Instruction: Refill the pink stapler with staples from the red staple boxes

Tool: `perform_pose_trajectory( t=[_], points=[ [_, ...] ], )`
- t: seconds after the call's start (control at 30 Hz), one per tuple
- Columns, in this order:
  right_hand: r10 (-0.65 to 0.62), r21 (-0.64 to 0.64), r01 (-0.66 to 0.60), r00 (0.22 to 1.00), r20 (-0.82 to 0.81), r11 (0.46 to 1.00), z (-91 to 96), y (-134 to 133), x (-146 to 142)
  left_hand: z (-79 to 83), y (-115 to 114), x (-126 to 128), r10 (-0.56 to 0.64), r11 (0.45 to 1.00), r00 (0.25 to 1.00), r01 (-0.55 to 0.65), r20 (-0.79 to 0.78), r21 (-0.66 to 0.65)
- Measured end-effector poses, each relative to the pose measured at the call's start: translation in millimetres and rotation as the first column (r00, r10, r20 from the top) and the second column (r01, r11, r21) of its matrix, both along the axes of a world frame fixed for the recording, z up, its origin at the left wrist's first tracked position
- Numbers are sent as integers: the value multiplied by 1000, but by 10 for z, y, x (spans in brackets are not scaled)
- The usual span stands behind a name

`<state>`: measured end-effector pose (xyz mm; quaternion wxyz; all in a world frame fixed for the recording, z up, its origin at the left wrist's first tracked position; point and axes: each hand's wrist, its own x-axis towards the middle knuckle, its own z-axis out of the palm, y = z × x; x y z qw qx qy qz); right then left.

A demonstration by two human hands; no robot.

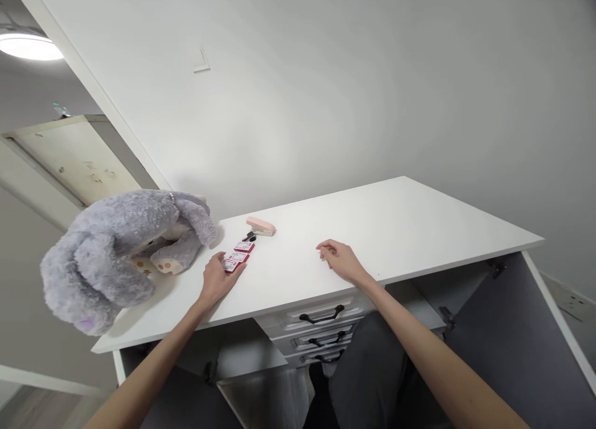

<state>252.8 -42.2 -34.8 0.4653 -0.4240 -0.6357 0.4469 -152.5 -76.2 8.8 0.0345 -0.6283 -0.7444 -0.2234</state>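
My left hand [220, 279] rests on the white cabinet top, its thumb and fingers closed on either side of a small red-and-white box [231, 266]. Two more such boxes, the middle box [239, 256] and the far box [244, 246], lie in a row just beyond it. Past them is a small black object [250, 236], too small to name. A pink stapler [261, 226] lies behind that. To the right, my right hand [342, 259] is held over the bare top with its fingers curled in, and nothing shows in it.
A large grey plush toy [125, 249] with floppy ears leans over the left end of the cabinet top [410, 224]. A wall [349, 94] runs along the back. Below the front edge are drawers with black handles [321, 315] and an open door [516, 329] at right.
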Motion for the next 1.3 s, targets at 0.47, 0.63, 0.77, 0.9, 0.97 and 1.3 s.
perform_pose_trajectory(
  t=[0.47,0.63,0.77,0.9,0.97,1.3],
  points=[
    [-89,30,87,991,103,996,-48,-71,-37,-194,-38,-22,-132,982,978,106,163,160],
    [-118,43,113,985,127,993,-74,-68,-44,-272,-9,-70,-172,972,966,133,194,196],
    [-120,44,115,984,131,992,-75,-74,-55,-318,-21,-107,-196,964,953,145,229,221],
    [-129,45,124,984,126,991,-64,-88,-69,-347,-23,-125,-219,959,945,161,245,235],
    [-131,46,126,984,123,991,-58,-90,-76,-346,-7,-131,-226,957,943,168,246,237],
    [-153,39,150,984,92,988,-99,-60,-82,-296,101,-158,-222,960,951,175,213,220]
  ],
)
